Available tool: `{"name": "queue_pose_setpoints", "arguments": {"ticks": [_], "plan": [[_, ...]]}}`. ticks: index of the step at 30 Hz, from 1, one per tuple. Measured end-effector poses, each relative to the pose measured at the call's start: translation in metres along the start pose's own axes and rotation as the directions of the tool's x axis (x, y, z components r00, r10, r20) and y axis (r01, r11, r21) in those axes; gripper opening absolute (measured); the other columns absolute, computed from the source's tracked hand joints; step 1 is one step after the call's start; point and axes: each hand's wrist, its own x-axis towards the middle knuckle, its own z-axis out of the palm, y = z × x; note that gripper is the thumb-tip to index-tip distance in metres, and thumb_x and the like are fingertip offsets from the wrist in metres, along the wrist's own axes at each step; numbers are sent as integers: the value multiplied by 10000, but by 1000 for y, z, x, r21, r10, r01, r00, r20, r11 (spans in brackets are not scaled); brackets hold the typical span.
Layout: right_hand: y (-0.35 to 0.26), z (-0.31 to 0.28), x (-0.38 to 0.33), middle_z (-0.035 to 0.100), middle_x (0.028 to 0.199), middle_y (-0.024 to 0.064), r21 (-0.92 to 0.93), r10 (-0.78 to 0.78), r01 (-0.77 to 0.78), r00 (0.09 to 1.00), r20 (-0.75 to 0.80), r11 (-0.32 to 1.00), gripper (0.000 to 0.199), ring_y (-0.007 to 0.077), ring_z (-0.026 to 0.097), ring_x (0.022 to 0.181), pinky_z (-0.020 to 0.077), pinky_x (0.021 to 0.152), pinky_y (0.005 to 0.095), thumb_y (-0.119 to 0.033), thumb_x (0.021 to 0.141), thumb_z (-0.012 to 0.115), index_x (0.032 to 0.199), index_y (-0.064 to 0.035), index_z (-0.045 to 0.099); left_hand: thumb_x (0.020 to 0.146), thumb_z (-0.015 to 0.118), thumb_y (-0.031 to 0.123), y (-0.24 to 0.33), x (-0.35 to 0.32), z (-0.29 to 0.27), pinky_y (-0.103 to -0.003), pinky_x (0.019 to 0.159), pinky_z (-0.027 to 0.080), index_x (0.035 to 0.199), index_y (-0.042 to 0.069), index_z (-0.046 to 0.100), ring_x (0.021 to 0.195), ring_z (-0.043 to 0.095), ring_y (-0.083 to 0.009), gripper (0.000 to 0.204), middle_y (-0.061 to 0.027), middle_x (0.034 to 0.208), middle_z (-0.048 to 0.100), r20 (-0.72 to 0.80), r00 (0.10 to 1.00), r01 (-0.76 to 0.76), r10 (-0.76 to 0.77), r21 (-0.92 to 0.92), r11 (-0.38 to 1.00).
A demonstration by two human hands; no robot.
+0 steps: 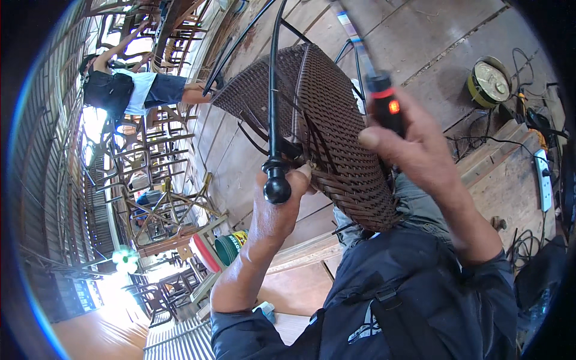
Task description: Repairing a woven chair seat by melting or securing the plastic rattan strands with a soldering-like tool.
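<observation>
A brown woven wicker chair [342, 126] with a black metal frame lies tilted across my lap. Loose strands stick out along its edge. My left hand [294, 183] is closed at that edge, its thumb and fingers pinching the weave; the exact strand is hard to make out. In front of that wrist runs a black frame tube [274, 90] ending in a round ball. Raised over the chair's right side, my right hand [414, 141] grips what looks like a soldering iron [384, 105], with black handle, red band and lit orange display. Its metal shaft points away, blurred, apart from the weave.
At the right stand a round tin [491, 83] and a wooden bench [510, 180] with a white power strip [544, 180] and cables. A green bucket [228, 248] is at lower left. Farther left, a person [135, 90] stands by stacked chair frames [162, 150].
</observation>
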Motion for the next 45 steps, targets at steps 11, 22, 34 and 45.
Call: {"name": "queue_pose_setpoints", "arguments": {"ticks": [11,22,34,45], "plan": [[5,-68,-54,449,698,-22,-223,10,-49,985,-169,974,393,56,399,585,319,530,205,-369,899,546,1040,-2,539,795,515,96,-1,-1,3,-336,727,513,1117,2,519,830,611,-181,336,-88,970,606,0,993,120,-120,55,991],[-11,-86,-55,595,815,59,-351,167,-195,980,-107,916,321,121,527,750,444,709,289,-246,839,627,1055,-10,600,821,591,209,11,2,-2,-318,682,459,897,-20,577,732,569,-152,242,-79,781,602,-38,999,-17,22,125,992],[28,48,12,546,845,37,-83,-73,81,992,99,993,464,106,503,797,440,720,263,-221,701,770,1008,8,507,835,661,262,-41,6,-4,-288,733,494,993,23,585,800,593,-135,296,-33,854,607,171,980,-9,105,-483,875],[54,56,12,506,834,-14,168,-137,138,990,-21,976,223,62,449,758,415,660,230,-80,841,591,1026,4,498,901,521,210,-50,19,44,-261,619,401,889,31,510,728,481,-103,180,-15,802,503,-412,824,-508,388,-238,828]]}}
